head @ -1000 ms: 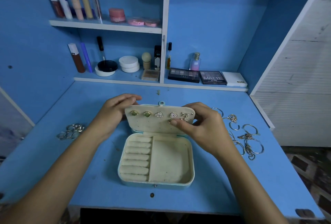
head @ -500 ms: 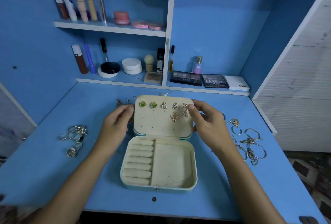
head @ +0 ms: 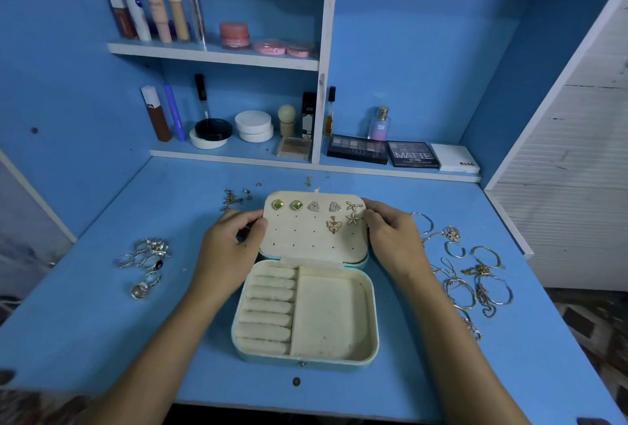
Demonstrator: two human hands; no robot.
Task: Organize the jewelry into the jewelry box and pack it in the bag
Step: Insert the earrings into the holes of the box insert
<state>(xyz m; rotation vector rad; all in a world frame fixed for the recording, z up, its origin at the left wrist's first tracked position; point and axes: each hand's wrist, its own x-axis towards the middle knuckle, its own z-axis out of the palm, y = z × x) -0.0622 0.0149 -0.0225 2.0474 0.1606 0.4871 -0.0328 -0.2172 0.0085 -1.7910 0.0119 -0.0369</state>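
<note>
The jewelry box (head: 306, 305) sits mid-desk (head: 85, 322), and its lid (head: 314, 231) now lies back flatter toward 12 o'clock than a second ago. The left hand (head: 231, 248) grips the lid's 9 o'clock edge and the right hand (head: 394, 237) its 3 o'clock edge. Earrings (head: 316, 208) line the lid. Rings (head: 146, 261) lie at 9 o'clock, bracelets (head: 475, 275) at 3.

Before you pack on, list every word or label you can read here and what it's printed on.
"MATTE": black eyeshadow palette on the lower shelf.
"NUDES": dark eyeshadow palette beside it.
"NUDE": white case at the right end.
"SB": pink perfume bottle.
Tubes on the upper shelf: print too small to read.
</note>
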